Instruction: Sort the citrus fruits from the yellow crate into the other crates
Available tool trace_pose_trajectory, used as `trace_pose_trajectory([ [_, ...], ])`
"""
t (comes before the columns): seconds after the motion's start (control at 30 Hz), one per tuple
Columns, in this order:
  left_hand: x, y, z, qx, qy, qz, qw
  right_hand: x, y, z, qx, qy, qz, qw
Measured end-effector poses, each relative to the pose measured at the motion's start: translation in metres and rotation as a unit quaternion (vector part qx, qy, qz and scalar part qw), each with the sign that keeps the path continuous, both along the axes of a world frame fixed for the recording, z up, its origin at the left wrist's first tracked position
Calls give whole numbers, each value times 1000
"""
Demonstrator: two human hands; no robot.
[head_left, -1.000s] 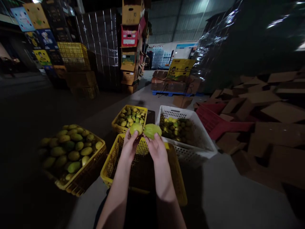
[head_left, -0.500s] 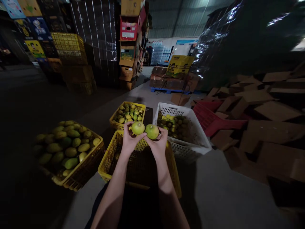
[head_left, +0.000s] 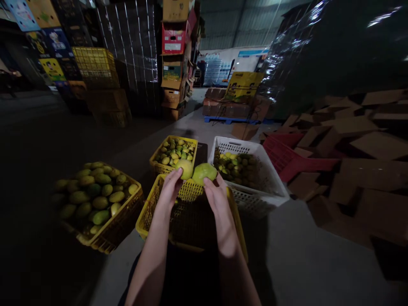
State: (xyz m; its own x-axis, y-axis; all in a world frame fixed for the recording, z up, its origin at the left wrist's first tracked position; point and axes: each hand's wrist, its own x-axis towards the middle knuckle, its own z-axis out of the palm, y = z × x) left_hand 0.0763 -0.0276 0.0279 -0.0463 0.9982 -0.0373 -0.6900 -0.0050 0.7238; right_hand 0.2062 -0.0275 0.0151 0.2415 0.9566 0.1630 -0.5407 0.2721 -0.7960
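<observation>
My left hand (head_left: pixel 170 187) is closed around a yellow lemon (head_left: pixel 184 169), with the thumb on its near side. A larger, greener lemon (head_left: pixel 205 173) is in my right hand (head_left: pixel 217 192), thumb against its lower side. Both are held up side by side, almost touching, over the far edge of a yellow crate (head_left: pixel 148 212). Shadow and my forearms hide much of that crate's inside. Just beyond, a smaller yellow crate (head_left: pixel 153 162) holds many yellow and green lemons (head_left: pixel 178 149).
At left, a yellow crate (head_left: pixel 110 241) is heaped with greenish fruit (head_left: pixel 95 191). A white crate (head_left: pixel 270 178) with more fruit stands at right, beside a red plastic crate (head_left: pixel 287 157) and flattened cardboard (head_left: pixel 360 174). Stacked boxes (head_left: pixel 172 68) and a blue pallet (head_left: pixel 226 120) lie farther back.
Both lemons have been turned in my fingers, the right one now showing its long side. My thumbs have moved apart onto the near faces. The view has shifted slightly.
</observation>
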Motion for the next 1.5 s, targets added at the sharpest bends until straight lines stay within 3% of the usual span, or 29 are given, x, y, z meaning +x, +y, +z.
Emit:
trace_pose_trajectory([
  [0.17,0,0,10,-101,-44,-26,994,0,4,-1,-87,67,104,989],
  [0.37,1,4,5,-131,-34,-49,990,-9,9,-2,-201,72,129,968],
  [0.47,0,5,2,-126,-30,-51,990,-16,13,-5,-208,68,139,966],
  [0.63,1,9,-2,-84,-32,-46,995,-22,18,-11,-157,58,160,973],
  [0.73,3,13,-11,-32,5,-12,999,-26,18,-14,-114,62,111,985],
  [0.83,3,15,-19,55,129,81,987,-30,17,-16,-54,19,-13,998],
  [0.9,1,14,-22,136,251,148,947,-31,16,-17,-6,-54,-100,994],
  [1.0,-3,11,-23,230,403,200,863,-29,16,-18,61,-165,-186,967],
  [1.07,-5,10,-23,244,426,209,845,-27,16,-18,90,-201,-218,951],
  [1.2,-7,13,-24,230,333,200,892,-22,14,-15,118,-189,-190,956],
  [1.4,-20,12,-20,139,185,102,967,-7,9,-7,98,-129,-64,985],
  [1.5,-24,12,-19,121,105,71,985,0,7,-7,67,-84,-7,994],
])
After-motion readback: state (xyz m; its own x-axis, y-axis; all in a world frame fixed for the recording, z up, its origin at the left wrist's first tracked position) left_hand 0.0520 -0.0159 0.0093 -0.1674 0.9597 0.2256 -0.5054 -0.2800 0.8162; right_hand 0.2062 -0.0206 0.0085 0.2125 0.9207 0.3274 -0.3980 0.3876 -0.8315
